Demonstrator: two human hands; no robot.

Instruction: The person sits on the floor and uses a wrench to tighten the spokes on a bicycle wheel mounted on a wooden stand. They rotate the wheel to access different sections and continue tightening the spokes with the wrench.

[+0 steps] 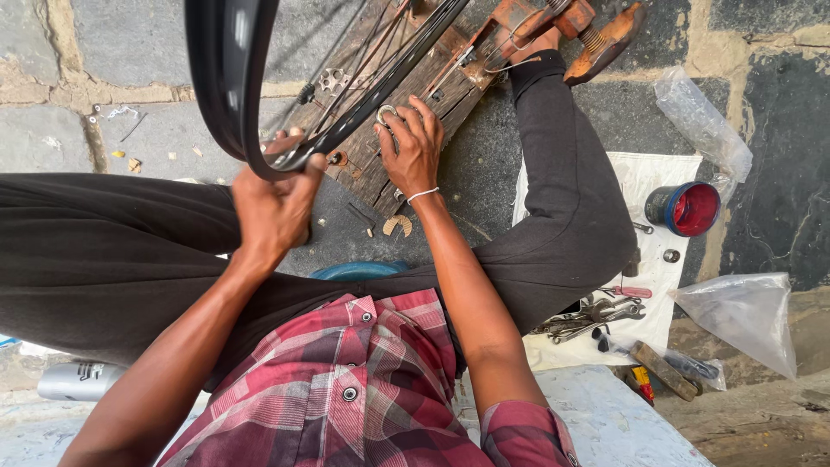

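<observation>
The wheel rim (226, 86) is held upright over the lap, clasped at its lower edge in the closed grip of the left hand (275, 207). The right hand (413, 147) is pressed, fingers spread and grasping nothing, on the wooden block (432, 108) beyond. A slip of the one-handed hold is judged possible, letting the rim drop onto the spokes (380, 52).

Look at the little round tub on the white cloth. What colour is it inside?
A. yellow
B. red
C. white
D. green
B: the small round tub on the white cloth shows red inside, with a dark blue outer wall. It stands beside the person's bent knee, apart from both hands, which are up at the wheel rim.
</observation>
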